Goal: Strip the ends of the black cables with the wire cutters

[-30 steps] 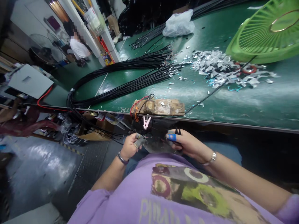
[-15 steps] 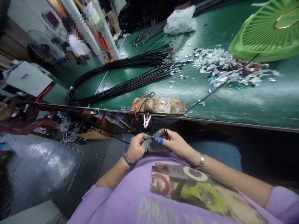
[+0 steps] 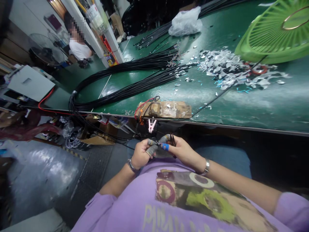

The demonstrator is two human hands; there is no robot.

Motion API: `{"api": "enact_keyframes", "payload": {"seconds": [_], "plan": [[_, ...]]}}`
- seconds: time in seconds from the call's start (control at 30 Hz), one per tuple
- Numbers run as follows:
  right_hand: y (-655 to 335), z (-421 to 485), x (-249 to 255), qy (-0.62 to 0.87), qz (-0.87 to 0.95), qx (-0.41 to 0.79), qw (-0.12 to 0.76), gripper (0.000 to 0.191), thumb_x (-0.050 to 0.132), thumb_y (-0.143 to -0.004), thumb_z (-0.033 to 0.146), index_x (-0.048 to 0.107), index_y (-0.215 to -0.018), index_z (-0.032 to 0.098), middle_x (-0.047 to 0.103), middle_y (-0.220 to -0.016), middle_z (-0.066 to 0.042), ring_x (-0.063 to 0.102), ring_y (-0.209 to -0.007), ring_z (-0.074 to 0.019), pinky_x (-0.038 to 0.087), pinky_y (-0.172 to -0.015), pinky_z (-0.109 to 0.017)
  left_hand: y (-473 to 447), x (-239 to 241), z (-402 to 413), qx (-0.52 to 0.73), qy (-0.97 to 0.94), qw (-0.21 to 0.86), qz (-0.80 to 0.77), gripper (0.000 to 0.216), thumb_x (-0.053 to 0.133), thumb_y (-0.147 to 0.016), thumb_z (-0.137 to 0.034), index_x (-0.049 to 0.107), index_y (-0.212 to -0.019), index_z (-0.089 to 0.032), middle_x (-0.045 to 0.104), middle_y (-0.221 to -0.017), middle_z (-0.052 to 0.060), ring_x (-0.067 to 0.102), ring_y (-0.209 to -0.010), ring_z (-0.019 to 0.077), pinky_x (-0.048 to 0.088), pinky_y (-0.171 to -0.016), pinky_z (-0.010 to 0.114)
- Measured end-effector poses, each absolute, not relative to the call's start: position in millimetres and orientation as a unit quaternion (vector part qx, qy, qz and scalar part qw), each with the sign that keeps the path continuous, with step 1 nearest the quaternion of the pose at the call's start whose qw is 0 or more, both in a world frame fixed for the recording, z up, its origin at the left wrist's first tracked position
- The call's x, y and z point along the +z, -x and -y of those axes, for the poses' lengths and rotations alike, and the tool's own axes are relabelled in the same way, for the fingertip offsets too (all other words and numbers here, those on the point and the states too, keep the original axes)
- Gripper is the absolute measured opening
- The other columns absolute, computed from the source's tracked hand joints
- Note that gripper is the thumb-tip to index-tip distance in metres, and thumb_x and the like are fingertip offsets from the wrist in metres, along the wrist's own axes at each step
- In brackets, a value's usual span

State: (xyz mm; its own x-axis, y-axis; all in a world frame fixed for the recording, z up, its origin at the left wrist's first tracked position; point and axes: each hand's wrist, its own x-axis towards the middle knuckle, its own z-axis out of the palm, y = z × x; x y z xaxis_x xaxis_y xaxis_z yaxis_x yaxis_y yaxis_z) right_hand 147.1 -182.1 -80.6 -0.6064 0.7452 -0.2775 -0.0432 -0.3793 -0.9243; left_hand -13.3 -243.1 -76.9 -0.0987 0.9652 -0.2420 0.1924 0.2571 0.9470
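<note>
Both hands meet in my lap, just below the edge of the green table [image 3: 241, 109]. My left hand [image 3: 142, 153] is closed, its taped fingertips pinching the end of a thin black cable [image 3: 120, 140] that runs off to the left. My right hand [image 3: 180, 149], with blue tape on one fingertip, is closed too; it pinches the same cable end and keeps a small dark cutting tool [image 3: 172, 139] tucked in its grip. The fingertips of the two hands touch. A pink clip [image 3: 151, 125] hangs from the table edge right above them.
A wooden block [image 3: 166, 110] with red and black wires sits at the table edge. Bundles of black cables [image 3: 135, 79] lie across the table, beside white and blue scraps [image 3: 227, 69], a green basket [image 3: 275, 35] and a plastic bag [image 3: 184, 22]. Another person [image 3: 78, 45] sits far left.
My hands, apart a second ago, have come together; the right hand moved left to meet the left hand's fingertips at the cable end. Since half a second ago they have barely moved.
</note>
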Motion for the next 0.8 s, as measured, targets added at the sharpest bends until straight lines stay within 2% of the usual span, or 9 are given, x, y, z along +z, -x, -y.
{"api": "enact_keyframes", "payload": {"seconds": [0.2,0.4,0.63,0.73,0.8], "plan": [[-145.9,182.9,-80.2,0.347,0.48,0.767,0.246,0.045,0.076,-0.057,0.053,0.051,-0.071,0.019,0.045,-0.058,0.006,0.034,-0.049,-0.0063,0.026,-0.043,-0.022,12.6,-78.3,243.8,0.404,-0.44,0.511,-0.618,0.043,0.07,-0.064,-0.054,0.057,-0.073,-0.014,0.055,-0.049,-0.004,0.045,-0.038,0.0042,0.037,-0.038,0.015],[-144.2,183.2,-78.5,0.356,0.462,0.775,0.244,0.045,0.077,-0.056,0.052,0.05,-0.071,0.019,0.042,-0.055,0.008,0.032,-0.047,-0.0055,0.024,-0.043,-0.022,13.8,-85.4,242.3,0.458,-0.413,0.515,-0.595,0.048,0.079,-0.055,-0.05,0.055,-0.077,-0.015,0.06,-0.061,-0.003,0.052,-0.043,0.0057,0.044,-0.041,0.019],[-142.0,181.2,-77.3,0.356,0.479,0.762,0.253,0.043,0.076,-0.057,0.051,0.052,-0.07,0.018,0.045,-0.055,0.007,0.034,-0.049,-0.0068,0.027,-0.046,-0.022,16.3,-77.7,239.5,0.444,-0.402,0.538,-0.593,0.049,0.077,-0.056,-0.054,0.052,-0.071,-0.015,0.056,-0.053,-0.004,0.049,-0.038,0.0056,0.04,-0.038,0.018],[-140.7,179.7,-77.5,0.347,0.494,0.756,0.253,0.042,0.077,-0.055,0.05,0.053,-0.067,0.018,0.05,-0.059,0.005,0.039,-0.053,-0.0076,0.031,-0.048,-0.023,17.8,-76.3,240.6,0.434,-0.402,0.563,-0.577,0.051,0.079,-0.052,-0.054,0.054,-0.07,-0.014,0.056,-0.053,-0.004,0.05,-0.04,0.0061,0.041,-0.04,0.019],[-140.6,179.1,-78.3,0.356,0.482,0.759,0.255,0.042,0.078,-0.055,0.049,0.052,-0.067,0.018,0.05,-0.057,0.006,0.037,-0.05,-0.0067,0.029,-0.046,-0.022,19.4,-79.2,241.9,0.441,-0.402,0.572,-0.563,0.052,0.08,-0.051,-0.055,0.055,-0.07,-0.014,0.056,-0.053,-0.003,0.05,-0.041,0.0067,0.042,-0.042,0.02]]}}
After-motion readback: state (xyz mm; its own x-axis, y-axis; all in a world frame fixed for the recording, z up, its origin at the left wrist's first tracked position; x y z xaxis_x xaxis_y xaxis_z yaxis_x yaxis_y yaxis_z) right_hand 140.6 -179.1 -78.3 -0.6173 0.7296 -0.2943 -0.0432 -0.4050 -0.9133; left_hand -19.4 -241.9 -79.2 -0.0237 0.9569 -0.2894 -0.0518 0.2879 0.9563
